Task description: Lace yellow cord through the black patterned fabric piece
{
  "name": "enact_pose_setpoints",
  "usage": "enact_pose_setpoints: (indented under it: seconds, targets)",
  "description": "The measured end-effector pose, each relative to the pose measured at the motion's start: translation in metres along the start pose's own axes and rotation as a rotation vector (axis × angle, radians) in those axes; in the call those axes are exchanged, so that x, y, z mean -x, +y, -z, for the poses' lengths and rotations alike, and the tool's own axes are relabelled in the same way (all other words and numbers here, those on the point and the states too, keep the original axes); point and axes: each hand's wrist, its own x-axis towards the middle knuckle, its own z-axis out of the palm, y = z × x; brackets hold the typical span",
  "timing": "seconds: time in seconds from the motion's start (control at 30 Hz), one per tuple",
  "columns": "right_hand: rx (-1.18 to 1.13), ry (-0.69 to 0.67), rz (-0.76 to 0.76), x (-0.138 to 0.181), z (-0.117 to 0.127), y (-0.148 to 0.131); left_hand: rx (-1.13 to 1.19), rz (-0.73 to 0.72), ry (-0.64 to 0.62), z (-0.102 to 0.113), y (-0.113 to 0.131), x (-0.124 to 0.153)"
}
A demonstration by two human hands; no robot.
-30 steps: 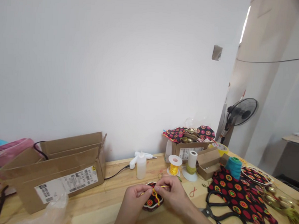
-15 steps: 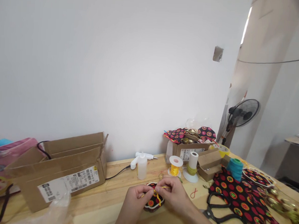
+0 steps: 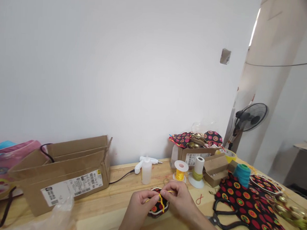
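Between my two hands a yellow cord runs over a small black patterned fabric piece with a pale scalloped edge. My left hand pinches the cord between thumb and forefinger at the left of the piece. On the other side, my right hand also pinches the yellow cord, its fingers curled. The fabric piece lies beneath the fingertips, partly hidden by them. Just beyond my right hand stands a spool of yellow cord, and a short red cord loop lies to its right.
Black-handled scissors lie at right beside patterned black cloth and a teal thread cone. Behind are an olive cord spool, a white bottle and a white corded tool. A large cardboard box stands left.
The camera view has shifted slightly. Both hands keep their pinches on the yellow cord, with only small finger movement over the fabric piece.
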Motion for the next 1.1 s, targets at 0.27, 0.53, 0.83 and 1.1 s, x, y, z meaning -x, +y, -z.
enact_pose_setpoints:
  seconds: [0.27, 0.53, 0.83, 1.1]
  targets:
    - [0.062, 0.003, 0.024, 0.001, -0.001, 0.002, -0.056, -0.020, -0.010, -0.001, 0.002, 0.001]
    - [-0.128, -0.184, -0.068, 0.002, -0.001, -0.002, -0.058, -0.037, 0.067, 0.001, 0.003, 0.001]
    - [-0.100, -0.107, -0.073, 0.003, -0.005, 0.001, -0.341, -0.133, 0.127, -0.005, 0.006, 0.006]
    - [-0.119, -0.085, -0.106, 0.002, -0.006, -0.004, -0.361, -0.155, 0.057, -0.009, 0.014, 0.013]
